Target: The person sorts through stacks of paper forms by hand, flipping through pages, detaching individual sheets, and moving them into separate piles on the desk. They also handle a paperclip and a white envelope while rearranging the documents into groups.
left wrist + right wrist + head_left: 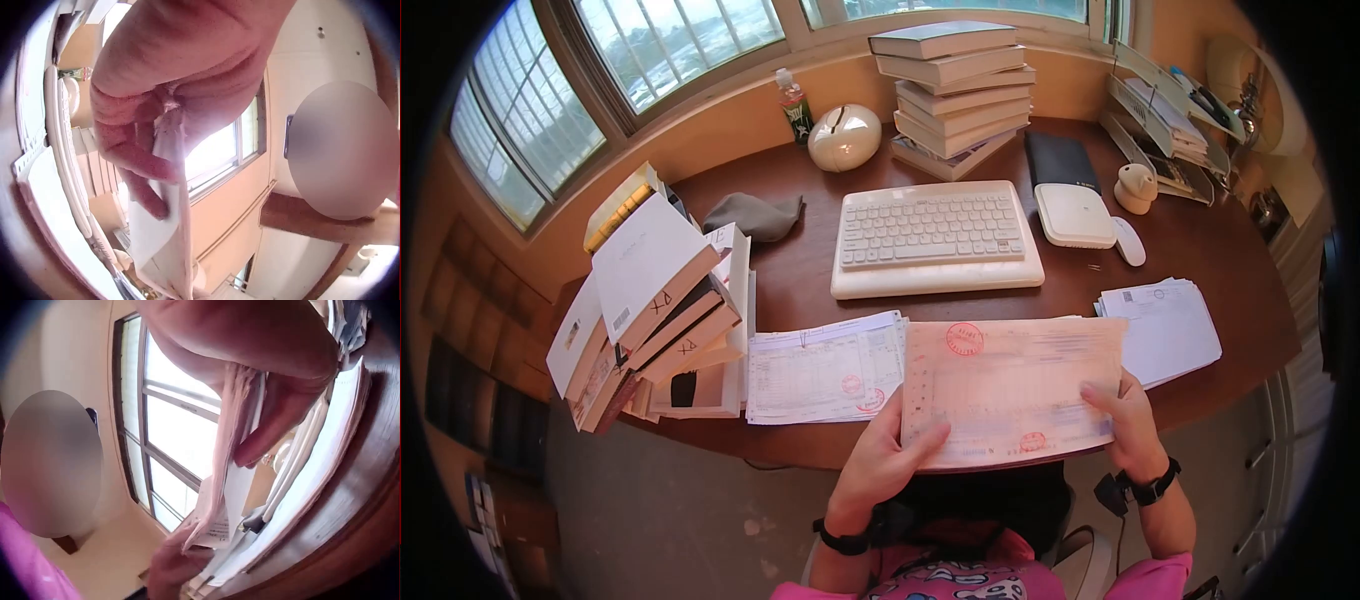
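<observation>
Both hands hold a stack of pinkish printed forms (1012, 385) with red stamps, up over the desk's front edge. My left hand (888, 455) grips the lower left corner, thumb on top of the printed face. On the right side, my right hand (1132, 425) pinches the stack with its thumb across the front. The left wrist view shows the left fingers curled behind the sheets (159, 231). Seen from the right wrist, the stack (220, 462) has several layers, edges nearly even. Just left of it lies a pile of white stamped forms (820, 370).
White papers (1175, 330) lie at the right. A leaning pile of books (650, 270) stands at the left, another book stack (960, 100) at the back. A keyboard (935, 225) sits mid-desk, with a white mouse (1129, 242) and a black notebook (1060, 160) beyond.
</observation>
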`<state>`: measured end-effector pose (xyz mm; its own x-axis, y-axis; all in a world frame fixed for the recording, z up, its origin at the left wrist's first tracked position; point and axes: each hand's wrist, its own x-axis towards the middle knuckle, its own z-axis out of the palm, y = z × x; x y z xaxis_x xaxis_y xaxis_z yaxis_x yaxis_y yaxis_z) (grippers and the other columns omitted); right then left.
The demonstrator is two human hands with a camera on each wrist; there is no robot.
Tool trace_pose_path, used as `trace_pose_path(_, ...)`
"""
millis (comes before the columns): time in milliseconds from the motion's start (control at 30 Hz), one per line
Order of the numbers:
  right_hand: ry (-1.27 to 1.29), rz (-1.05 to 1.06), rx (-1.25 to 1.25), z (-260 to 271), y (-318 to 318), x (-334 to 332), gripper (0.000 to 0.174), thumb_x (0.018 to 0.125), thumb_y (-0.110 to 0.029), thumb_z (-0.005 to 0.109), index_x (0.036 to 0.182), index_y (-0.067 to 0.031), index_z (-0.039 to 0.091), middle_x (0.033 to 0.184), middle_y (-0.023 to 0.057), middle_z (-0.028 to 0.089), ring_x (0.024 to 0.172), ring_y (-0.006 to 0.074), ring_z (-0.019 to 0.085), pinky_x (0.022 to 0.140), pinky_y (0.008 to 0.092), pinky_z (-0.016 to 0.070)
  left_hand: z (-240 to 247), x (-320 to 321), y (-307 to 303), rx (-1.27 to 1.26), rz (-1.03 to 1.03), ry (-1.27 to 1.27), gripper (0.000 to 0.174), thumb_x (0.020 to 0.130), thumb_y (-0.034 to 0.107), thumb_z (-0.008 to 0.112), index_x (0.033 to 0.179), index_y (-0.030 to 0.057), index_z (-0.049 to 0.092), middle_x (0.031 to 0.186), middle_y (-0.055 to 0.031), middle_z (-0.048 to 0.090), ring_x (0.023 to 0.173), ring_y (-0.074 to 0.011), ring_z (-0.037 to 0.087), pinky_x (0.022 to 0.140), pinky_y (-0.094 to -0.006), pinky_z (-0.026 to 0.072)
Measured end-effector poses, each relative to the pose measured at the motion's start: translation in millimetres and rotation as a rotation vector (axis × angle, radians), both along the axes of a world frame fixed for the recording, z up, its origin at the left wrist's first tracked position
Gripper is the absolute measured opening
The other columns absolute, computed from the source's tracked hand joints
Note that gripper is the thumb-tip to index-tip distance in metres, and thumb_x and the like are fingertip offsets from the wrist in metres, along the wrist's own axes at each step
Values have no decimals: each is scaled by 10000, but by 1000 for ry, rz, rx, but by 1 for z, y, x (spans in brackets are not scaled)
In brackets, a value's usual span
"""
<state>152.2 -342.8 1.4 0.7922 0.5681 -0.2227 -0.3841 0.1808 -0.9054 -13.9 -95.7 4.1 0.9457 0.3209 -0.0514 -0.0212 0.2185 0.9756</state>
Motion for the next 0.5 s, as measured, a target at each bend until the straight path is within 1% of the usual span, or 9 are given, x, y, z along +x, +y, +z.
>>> trace_pose_path(67,-27,-9,-1,-5,2,1,479,888,-53,682,1319,60,506,1221,120,645,1100,178,627,971,312,493,-17,5,6,213,21,40,598,949,125,655,1448,-49,375,1311,-119,582,1190,-160,555,1011,-308,438)
trace_pose_path(133,-82,49,-129,-13,2,4,535,891,-24,657,1380,41,449,1258,124,622,1117,178,617,988,319,482,-14,5,6,317,39,78,628,941,124,663,1461,-44,353,1318,-124,581,1202,-179,557,1025,-309,428)
trace_pose_path(200,-69,16,-92,-19,4,3,541,894,-14,648,1391,31,438,1275,125,613,1135,183,609,1000,323,478,-8,4,4,420,55,116,658,932,123,671,1473,-39,332,1326,-129,581,1214,-198,559,1040,-310,417)
trace_pose_path(267,-53,-19,-58,-19,5,0,548,897,-4,639,1402,21,427,1291,126,604,1153,188,601,1012,326,473,-2,2,0,-109,58,10,717,889,93,706,1487,-19,326,1387,-125,528,1278,-187,502,1089,-341,383)
trace_pose_path(300,38,-49,51,-15,7,-1,562,896,6,634,1414,13,416,1320,127,586,1180,199,590,1024,338,469,-7,2,0,-110,58,12,717,889,93,706,1487,-19,326,1387,-125,528,1278,-187,502,1089,-341,383)
trace_pose_path(333,128,-78,162,-11,9,-3,577,894,15,630,1425,4,405,1350,129,568,1206,211,579,1037,350,464,-14,4,0,-316,-76,-224,760,889,86,704,1512,2,278,1422,-134,494,1319,-225,469,1112,-376,354)
trace_pose_path(367,128,-79,162,-9,12,-6,577,894,15,630,1425,4,405,1350,129,568,1206,211,579,1037,350,464,-19,6,-2,-519,-213,-461,805,889,80,703,1537,24,229,1456,-143,461,1360,-264,436,1134,-411,325)
trace_pose_path(467,229,-98,303,-5,25,-18,629,864,34,645,1437,-9,390,1376,140,546,1243,243,564,1058,388,466,-13,23,-39,-444,-153,-491,870,876,68,715,1550,14,169,1481,-133,414,1401,-265,370,1159,-453,283)
trace_pose_path(500,238,-27,295,-5,27,-24,645,860,39,653,1444,-7,384,1385,131,539,1252,244,557,1059,386,462,-16,29,-51,-356,-80,-450,768,896,70,696,1514,-20,249,1414,-129,475,1354,-236,422,1133,-420,329)
